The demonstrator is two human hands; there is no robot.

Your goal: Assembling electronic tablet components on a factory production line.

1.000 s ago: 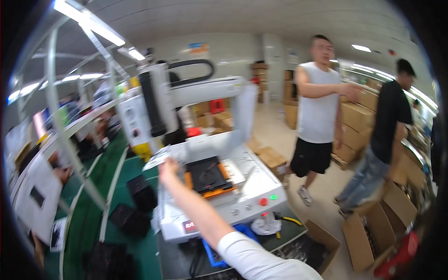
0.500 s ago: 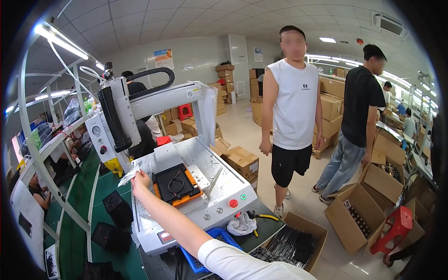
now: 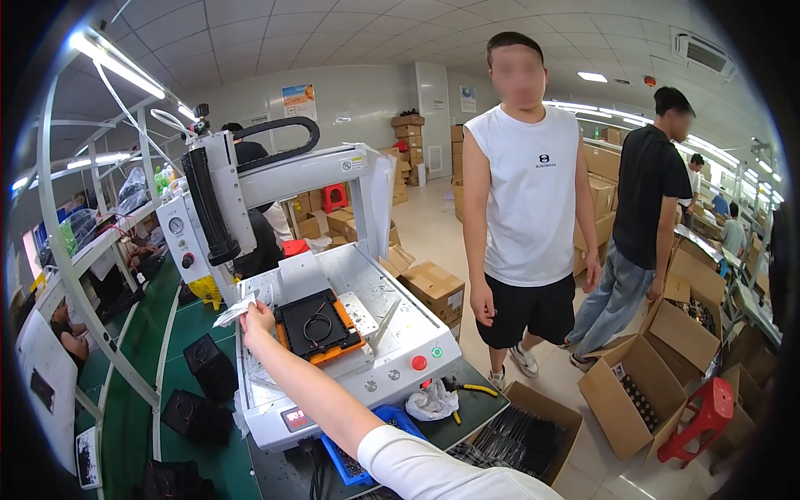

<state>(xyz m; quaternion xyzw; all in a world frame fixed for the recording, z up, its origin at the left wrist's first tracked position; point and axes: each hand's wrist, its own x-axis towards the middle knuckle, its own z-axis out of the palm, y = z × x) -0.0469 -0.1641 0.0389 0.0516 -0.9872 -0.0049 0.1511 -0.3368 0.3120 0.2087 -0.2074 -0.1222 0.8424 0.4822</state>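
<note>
My right arm stretches across the front of a white benchtop machine. My right hand is closed on a crumpled white cloth, which could also be tissue, at the machine's left side. Just right of the hand, a black rectangular part sits in an orange fixture on the machine bed. A thin dark cable loop lies on that part. Above and behind the hand stands the machine's vertical head with a black cylinder. My left hand is out of view.
Black box-shaped parts lie on the green bench at left. A blue tray, yellow-handled pliers and a crumpled white bag are near the machine's front. A person in a white top stands beyond. Open cartons and a red stool are at right.
The person in the white top has come closer. My right hand stays by the fixture with the cloth, shifted only slightly. The view has moved a little.
</note>
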